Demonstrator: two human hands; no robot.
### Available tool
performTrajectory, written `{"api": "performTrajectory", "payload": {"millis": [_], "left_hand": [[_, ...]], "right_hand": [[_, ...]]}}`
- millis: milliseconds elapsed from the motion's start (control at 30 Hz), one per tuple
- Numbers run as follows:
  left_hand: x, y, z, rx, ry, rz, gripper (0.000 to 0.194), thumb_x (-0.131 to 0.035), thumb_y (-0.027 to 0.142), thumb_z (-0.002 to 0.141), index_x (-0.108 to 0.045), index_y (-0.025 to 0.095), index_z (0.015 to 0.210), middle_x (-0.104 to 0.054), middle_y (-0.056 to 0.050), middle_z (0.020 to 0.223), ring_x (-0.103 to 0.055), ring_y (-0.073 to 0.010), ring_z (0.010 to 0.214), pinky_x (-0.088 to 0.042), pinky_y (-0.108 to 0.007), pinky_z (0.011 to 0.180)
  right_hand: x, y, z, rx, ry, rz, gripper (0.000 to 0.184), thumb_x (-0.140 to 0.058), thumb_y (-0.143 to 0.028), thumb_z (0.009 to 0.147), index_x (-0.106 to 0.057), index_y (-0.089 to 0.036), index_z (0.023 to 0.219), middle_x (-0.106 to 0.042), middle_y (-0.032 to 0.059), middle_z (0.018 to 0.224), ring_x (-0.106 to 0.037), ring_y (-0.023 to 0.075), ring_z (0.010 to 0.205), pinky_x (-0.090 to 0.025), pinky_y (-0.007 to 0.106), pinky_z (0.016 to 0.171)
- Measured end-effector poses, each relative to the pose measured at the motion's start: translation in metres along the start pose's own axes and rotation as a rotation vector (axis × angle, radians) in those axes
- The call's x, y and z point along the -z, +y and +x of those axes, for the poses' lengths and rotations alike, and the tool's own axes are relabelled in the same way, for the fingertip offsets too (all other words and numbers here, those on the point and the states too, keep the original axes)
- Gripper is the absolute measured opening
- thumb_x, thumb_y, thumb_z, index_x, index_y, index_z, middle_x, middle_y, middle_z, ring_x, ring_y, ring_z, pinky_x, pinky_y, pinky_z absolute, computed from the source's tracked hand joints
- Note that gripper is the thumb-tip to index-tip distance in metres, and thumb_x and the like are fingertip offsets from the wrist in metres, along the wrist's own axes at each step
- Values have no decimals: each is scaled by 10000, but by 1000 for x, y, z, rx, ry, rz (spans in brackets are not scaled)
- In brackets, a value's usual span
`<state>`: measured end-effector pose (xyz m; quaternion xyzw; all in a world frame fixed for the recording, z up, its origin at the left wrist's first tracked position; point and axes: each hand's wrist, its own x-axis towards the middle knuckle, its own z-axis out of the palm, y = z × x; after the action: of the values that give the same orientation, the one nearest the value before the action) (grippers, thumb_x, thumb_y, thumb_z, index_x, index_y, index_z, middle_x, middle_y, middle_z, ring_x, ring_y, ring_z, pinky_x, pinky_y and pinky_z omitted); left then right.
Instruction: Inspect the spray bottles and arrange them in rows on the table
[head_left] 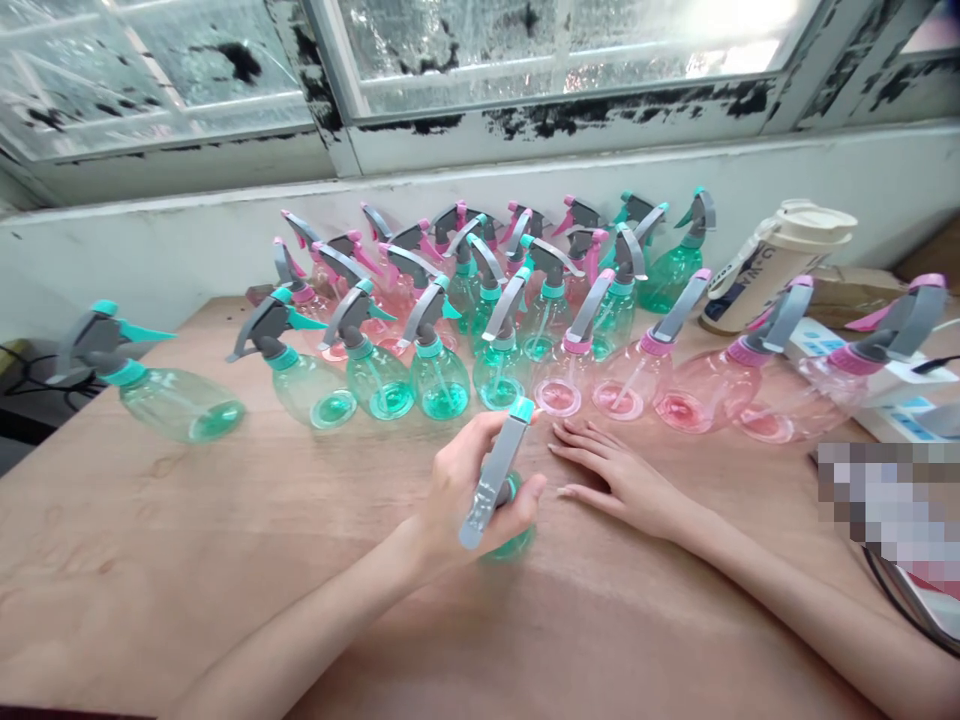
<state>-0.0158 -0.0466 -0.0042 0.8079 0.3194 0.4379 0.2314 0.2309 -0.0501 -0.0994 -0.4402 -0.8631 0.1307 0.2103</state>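
Observation:
My left hand (469, 480) grips a green spray bottle (504, 540) around its neck; the grey trigger head with a teal nozzle points up and away from me, and the bottle stands on the wooden table (225, 560). My right hand (619, 472) lies flat on the table just right of that bottle, fingers spread, holding nothing. Right behind both hands stand rows of green spray bottles (439, 375) and pink spray bottles (559, 385).
One green bottle (161, 390) stands apart at the left. A white lidded jug (780, 262) and a white box (900, 385) sit at the right, by a blurred patch. A white wall and windows lie behind the table.

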Motion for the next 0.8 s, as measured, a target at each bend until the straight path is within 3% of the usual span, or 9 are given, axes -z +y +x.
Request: {"api": "performTrajectory", "payload": {"millis": [133,233,367,433,533,600,700,800], "left_hand": [[15,6,-10,128,31,66,310,-561,164,814,-517,205,1118,-666,-3,840,-596,-91,568,-523,-220,607],[48,4,-25,295,101,110,203,-558,218,844,-605,196,1040,-583,47,660,-520,-82,502,-471,-196,529],[107,-13,-55,575,406,257,219,-616,375,826,-707,186,889,-648,21,651,-604,-137,588,-492,-230,555],[136,-28,-70,701,563,333,291,-631,436,817,-736,192,936,-714,-2,731,-680,-194,744,-531,-262,637],[170,-53,-85,651,717,330,356,-616,459,836,-733,182,1026,-773,-44,896,-710,-238,952,-554,-308,805],[186,-71,-87,557,768,362,358,-590,448,864,-729,169,1040,-782,-69,970,-721,-240,976,-553,-333,863],[203,-99,-79,478,768,462,342,-530,422,908,-751,161,905,-789,-78,921,-730,-225,945,-540,-338,904],[214,-124,-64,446,751,494,346,-527,413,917,-750,151,874,-783,-77,828,-741,-213,868,-553,-314,843]], "right_hand": [[-2,2,-2,-9,-13,-12,537,-544,-463,951,-481,-247,1438,-441,88,1531,-369,292,1431,-272,580,1185],[-4,4,-5,-21,-14,-20,525,-546,-461,947,-497,-254,1427,-429,80,1538,-364,302,1431,-269,585,1185],[-9,10,-9,-22,-10,-41,519,-538,-471,944,-515,-254,1414,-445,83,1528,-380,326,1419,-298,604,1166],[-12,14,-12,-15,2,-47,519,-534,-478,941,-521,-256,1409,-457,83,1520,-402,339,1405,-324,613,1151],[-16,20,-16,-24,44,-54,516,-535,-497,930,-544,-257,1387,-524,83,1471,-460,360,1363,-379,629,1113],[-18,24,-18,-36,68,-63,513,-533,-507,926,-557,-257,1373,-556,81,1443,-491,366,1338,-385,635,1107],[-21,29,-21,-38,101,-65,499,-526,-526,917,-595,-260,1333,-596,79,1402,-536,373,1296,-396,636,1101],[-27,36,-24,-81,151,-23,510,-531,-559,892,-621,-271,1303,-617,63,1380,-548,378,1282,-395,645,1100]]}}
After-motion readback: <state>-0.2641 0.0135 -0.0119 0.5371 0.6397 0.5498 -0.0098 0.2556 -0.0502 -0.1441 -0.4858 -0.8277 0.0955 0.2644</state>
